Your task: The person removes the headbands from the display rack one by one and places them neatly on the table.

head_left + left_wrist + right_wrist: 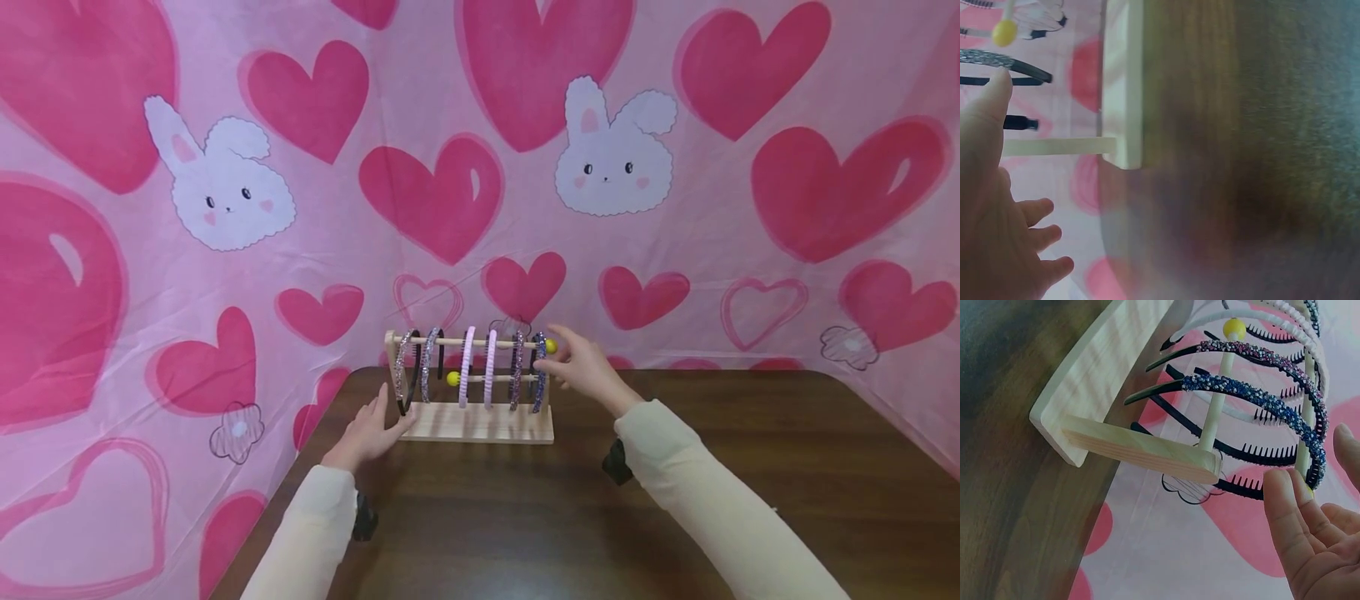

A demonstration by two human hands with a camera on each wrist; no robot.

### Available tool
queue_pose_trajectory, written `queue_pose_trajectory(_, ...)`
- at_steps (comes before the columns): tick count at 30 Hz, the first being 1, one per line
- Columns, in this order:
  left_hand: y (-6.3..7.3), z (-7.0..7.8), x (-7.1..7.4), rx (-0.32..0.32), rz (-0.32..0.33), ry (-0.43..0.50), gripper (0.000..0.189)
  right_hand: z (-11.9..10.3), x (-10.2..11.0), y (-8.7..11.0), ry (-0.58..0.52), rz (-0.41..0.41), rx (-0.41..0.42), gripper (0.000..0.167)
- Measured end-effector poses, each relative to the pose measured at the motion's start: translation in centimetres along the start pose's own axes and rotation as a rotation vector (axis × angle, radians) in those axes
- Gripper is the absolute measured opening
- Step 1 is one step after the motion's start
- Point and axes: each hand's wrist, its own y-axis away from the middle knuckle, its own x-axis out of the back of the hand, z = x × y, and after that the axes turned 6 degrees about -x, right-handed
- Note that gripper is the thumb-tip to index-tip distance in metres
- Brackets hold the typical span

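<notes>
A wooden headband stand carries several headbands on its rods. A blue glittery headband hangs at the right end, next to a purple-pink glittery headband. My right hand is at that end, thumb apart from the fingers, fingertips right by the blue headband and the yellow ball on the upper rod. My left hand is spread at the stand's left end. In the left wrist view its thumb overlaps a silvery glittery headband, and the other fingers stand apart.
Two pale pink headbands hang mid-stand. A second yellow ball caps the shorter lower rod. The stand rests near the back of a dark wooden table, before a pink cloth printed with hearts and rabbits.
</notes>
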Motion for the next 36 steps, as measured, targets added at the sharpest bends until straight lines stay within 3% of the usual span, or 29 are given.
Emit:
queue_pose_trajectory(3, -0.1, -0.5, -0.7, 0.017, -0.005, -0.002, 0.098, 0.1, -0.2, 0.0, -0.035, -0.003, -0.012, 0.072)
queue_pose_trajectory(13, -0.1, -1.6, -2.4, 0.063, 0.015, -0.157, 0.081, 0.2, -0.6, 0.0, -0.085, 0.002, -0.021, 0.071)
queue_pose_trajectory(27, -0.3, -1.2, -3.9, 0.108, -0.021, -0.229, 0.064, -0.1, -1.0, 0.0, -0.126, -0.002, -0.051, 0.07)
queue_pose_trajectory(36, -0.6, -1.0, -4.0, 0.102, 0.052, -0.238, 0.048, -0.1, -1.1, 0.0, -0.137, -0.004, -0.038, 0.066)
